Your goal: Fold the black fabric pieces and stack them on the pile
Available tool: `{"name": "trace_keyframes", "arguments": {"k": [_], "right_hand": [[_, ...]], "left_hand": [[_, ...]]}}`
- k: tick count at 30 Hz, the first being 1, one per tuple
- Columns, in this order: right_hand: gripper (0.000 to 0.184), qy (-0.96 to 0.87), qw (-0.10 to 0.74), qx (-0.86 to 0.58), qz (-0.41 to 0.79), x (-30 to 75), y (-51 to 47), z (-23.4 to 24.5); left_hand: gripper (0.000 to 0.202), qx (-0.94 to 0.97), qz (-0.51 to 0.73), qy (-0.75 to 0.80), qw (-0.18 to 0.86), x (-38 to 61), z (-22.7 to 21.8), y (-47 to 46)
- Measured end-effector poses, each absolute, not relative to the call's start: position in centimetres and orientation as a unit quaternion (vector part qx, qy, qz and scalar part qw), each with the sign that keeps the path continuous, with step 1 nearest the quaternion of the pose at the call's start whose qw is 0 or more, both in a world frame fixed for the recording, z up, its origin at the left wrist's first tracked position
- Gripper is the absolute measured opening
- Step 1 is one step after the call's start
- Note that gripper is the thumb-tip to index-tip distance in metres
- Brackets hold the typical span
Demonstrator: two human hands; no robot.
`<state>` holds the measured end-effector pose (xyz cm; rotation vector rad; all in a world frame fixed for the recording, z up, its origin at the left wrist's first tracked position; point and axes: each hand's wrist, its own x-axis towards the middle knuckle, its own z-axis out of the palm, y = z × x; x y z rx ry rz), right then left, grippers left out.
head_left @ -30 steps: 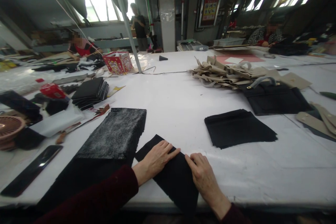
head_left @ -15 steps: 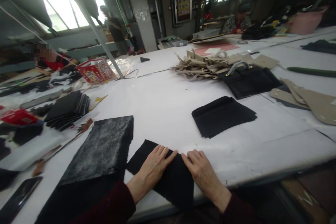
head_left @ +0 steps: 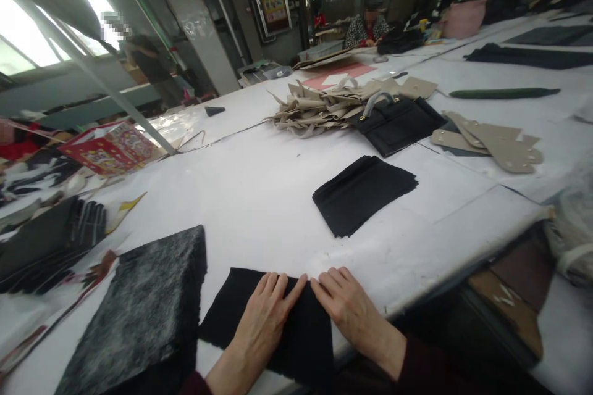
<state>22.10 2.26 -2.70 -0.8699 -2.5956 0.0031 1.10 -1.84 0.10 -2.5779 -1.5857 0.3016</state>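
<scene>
On the left, a grey-mottled black fabric stack (head_left: 143, 302) lies on the white desk (head_left: 250, 197). Just right, at the near edge, is a black cloth piece (head_left: 303, 336); the left hand (head_left: 266, 315) rests on it, fingers outstretched, unclenched. The right hand (head_left: 346, 303) touches its far edge; whether those fingers pinch it, I can't tell. Beyond, rightward, lies a black cloth pile (head_left: 364, 194).
</scene>
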Motion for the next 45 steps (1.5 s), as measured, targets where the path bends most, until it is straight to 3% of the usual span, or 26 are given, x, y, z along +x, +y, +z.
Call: {"name": "trace_keyframes", "arguments": {"k": [15, 24, 28, 34, 45], "right_hand": [[0.025, -0.918, 0.230, -0.323, 0.027, 23.3, 1.5, -2.5], [0.041, -0.852, 0.278, -0.423, 0.136, 24.2, 0.9, -3.6], [0.033, -0.835, 0.267, -0.444, 0.186, 23.5, 1.5, -2.8], [0.021, -0.866, 0.250, -0.408, 0.144, 22.6, 1.9, -2.6], [0.031, -0.929, 0.201, -0.309, 0.019, 23.3, 2.4, -3.1]], "left_hand": [[0.093, -0.846, 0.090, -0.516, 0.100, 1.5, -0.3, -2.1], [0.093, -0.844, 0.091, -0.519, 0.101, 1.5, -0.4, -2.3], [0.094, -0.843, 0.090, -0.523, 0.088, 1.4, -0.5, -2.3], [0.091, -0.843, 0.098, -0.523, 0.074, 1.4, -0.4, -2.3], [0.089, -0.842, 0.101, -0.525, 0.074, 1.4, -0.8, -2.4]]}}
